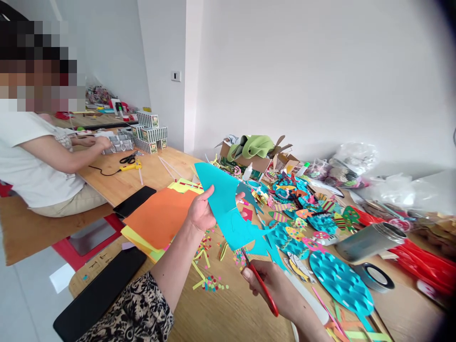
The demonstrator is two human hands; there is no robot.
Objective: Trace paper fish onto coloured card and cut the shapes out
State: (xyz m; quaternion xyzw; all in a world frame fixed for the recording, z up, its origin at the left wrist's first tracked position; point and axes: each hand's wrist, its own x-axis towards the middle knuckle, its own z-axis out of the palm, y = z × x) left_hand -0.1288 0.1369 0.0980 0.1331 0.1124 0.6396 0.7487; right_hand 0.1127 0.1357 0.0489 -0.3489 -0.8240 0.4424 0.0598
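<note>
My left hand (203,211) grips a sheet of turquoise paper (223,190), thumb on the near face and fingers behind it. The sheet has a curved, partly cut outline, and a narrow strip curls off to its right. My right hand (265,282) is closed around red-handled scissors (261,285), whose blades meet the sheet's lower edge. How far apart the blades stand is hard to see. Under the paper lie turquoise scraps (260,244) and small coloured dots (212,282) on the wooden table (213,318).
Orange sheets (162,216) and two black phone-like slabs (103,294) lie to the left. Turquoise egg-tray fish (342,280), a metal cup (370,241) and a tape roll (375,275) crowd the right. Across the table a person (46,156) works beside stacked small boxes (149,133).
</note>
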